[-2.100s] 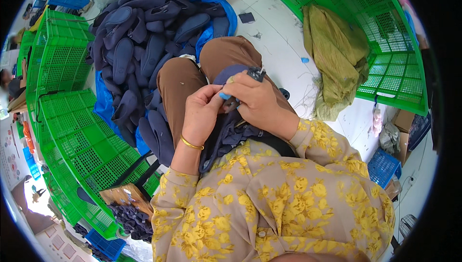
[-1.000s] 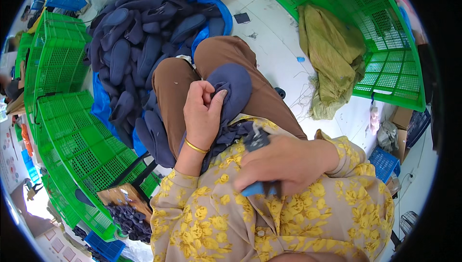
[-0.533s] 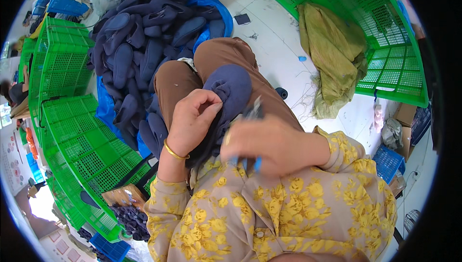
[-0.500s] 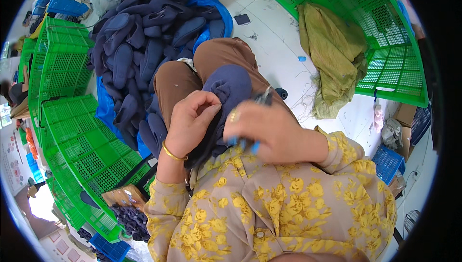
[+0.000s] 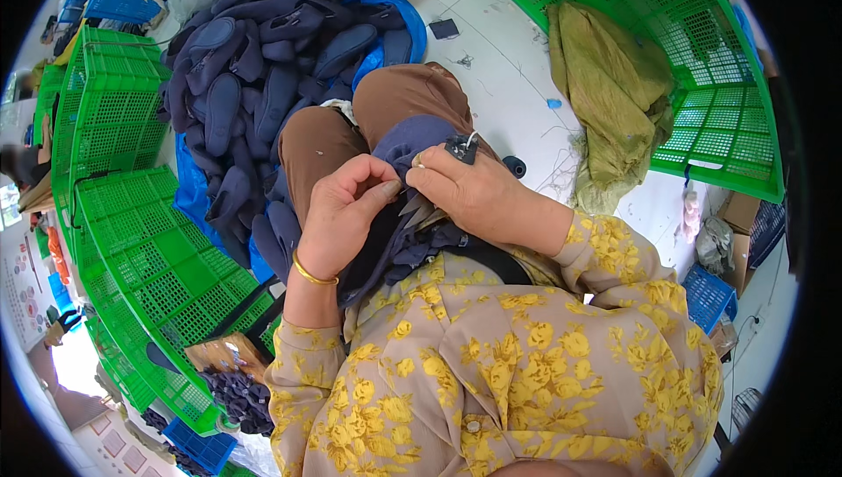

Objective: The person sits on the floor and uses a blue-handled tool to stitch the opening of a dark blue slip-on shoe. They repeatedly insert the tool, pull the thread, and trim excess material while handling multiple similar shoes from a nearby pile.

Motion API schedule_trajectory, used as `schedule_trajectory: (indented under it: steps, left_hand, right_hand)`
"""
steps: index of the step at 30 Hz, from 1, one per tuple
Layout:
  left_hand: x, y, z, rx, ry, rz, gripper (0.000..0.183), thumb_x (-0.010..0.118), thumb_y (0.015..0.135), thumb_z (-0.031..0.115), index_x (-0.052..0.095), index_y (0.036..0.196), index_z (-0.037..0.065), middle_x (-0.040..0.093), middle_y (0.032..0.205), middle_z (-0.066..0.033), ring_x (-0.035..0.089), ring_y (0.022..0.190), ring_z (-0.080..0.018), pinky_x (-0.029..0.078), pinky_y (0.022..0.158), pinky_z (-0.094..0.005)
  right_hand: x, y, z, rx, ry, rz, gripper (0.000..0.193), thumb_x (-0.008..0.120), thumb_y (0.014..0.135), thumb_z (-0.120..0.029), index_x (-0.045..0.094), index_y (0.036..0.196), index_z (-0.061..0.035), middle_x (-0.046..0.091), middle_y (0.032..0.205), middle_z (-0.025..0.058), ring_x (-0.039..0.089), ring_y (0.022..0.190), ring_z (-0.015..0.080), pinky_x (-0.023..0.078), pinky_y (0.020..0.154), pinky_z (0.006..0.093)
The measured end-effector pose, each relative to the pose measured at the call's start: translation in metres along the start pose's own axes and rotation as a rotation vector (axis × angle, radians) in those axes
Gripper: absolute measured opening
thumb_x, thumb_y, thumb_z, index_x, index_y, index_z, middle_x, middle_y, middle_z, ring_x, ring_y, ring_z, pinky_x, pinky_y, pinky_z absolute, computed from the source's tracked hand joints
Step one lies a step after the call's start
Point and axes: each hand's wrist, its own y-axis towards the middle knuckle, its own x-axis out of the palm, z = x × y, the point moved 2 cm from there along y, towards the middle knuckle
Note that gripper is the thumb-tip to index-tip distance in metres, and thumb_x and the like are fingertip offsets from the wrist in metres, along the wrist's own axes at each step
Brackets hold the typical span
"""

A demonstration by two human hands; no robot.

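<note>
White floor (image 5: pixel 504 91), green crates (image 5: pixel 167 245), hands (image 5: pixel 344 214) holding navy slipper (image 5: pixel 414 135), scissors (image 5: pixel 423 214)

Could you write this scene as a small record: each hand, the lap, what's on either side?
Left hand: fingertips pinched at a navy shoe; exact grip hidden
Right hand: close beside it, holding a bladed tool, blades pointing left
Lap: brown trousers under the shoe
Left side: shoe heap, blue sheet at its edges; green crates
Right side: olive sack against a green crate
</note>
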Motion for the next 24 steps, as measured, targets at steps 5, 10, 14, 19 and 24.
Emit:
schedule_trajectory:
  steps: [5, 10, 14, 19, 24]
  left_hand:
    - [0.008, -0.001, -0.002, -0.036, -0.041, 0.052, 0.002, 0.061, 0.092, 0.001, 0.062, 0.094, 0.002, 0.061, 0.086, 0.0022, 0.056, 0.08, -0.0052, 0.047, 0.075, -0.0204]
    - [0.0, -0.001, -0.012, -0.111, -0.308, 0.025, 0.005, 0.059, 0.094, 0.003, 0.061, 0.098, 0.002, 0.066, 0.1, -0.0047, 0.062, 0.093, -0.0133, 0.05, 0.088, -0.0294]
    - [-0.01, -0.002, -0.019, -0.155, -0.557, -0.027, 0.007, 0.057, 0.095, 0.005, 0.06, 0.101, 0.003, 0.066, 0.111, -0.0104, 0.063, 0.102, -0.0202, 0.049, 0.097, -0.0373]
    - [-0.009, 0.0, -0.017, -0.207, -0.624, -0.036, 0.004, 0.058, 0.094, 0.004, 0.059, 0.097, 0.004, 0.064, 0.11, -0.01, 0.062, 0.101, -0.0197, 0.048, 0.095, -0.0361]
    - [0.013, 0.008, -0.009, -0.134, -0.095, 0.177, 0.022, 0.066, 0.085, 0.003, 0.047, 0.078, 0.009, 0.058, 0.084, -0.0027, 0.056, 0.076, -0.0105, 0.046, 0.073, -0.024]
  right_hand:
    - [0.012, 0.003, 0.008, 0.065, 0.297, 0.06, 0.036, 0.06, 0.078, 0.005, 0.056, 0.112, -0.0075, 0.057, 0.102, 0.0082, 0.063, 0.083, 0.0246, 0.051, 0.064, 0.0322]
    - [0.012, 0.003, 0.013, 0.403, 1.003, 0.219, 0.016, 0.055, 0.094, -0.004, 0.056, 0.11, -0.0082, 0.058, 0.088, 0.001, 0.056, 0.07, 0.0112, 0.046, 0.063, 0.0272]
    - [0.004, -0.009, 0.034, 0.587, 1.042, 0.355, 0.007, 0.056, 0.097, -0.009, 0.058, 0.104, -0.007, 0.055, 0.085, -0.0035, 0.049, 0.075, 0.0052, 0.042, 0.072, 0.0226]
    - [0.013, -0.026, 0.047, 0.615, 1.024, 0.315, 0.004, 0.057, 0.097, -0.01, 0.057, 0.101, -0.0074, 0.048, 0.083, -0.0062, 0.042, 0.077, 0.0046, 0.039, 0.074, 0.0212]
    - [0.009, -0.027, 0.042, 0.641, 1.083, 0.309, 0.004, 0.057, 0.098, -0.01, 0.057, 0.101, -0.0082, 0.047, 0.08, -0.006, 0.042, 0.075, 0.0036, 0.038, 0.071, 0.0196]
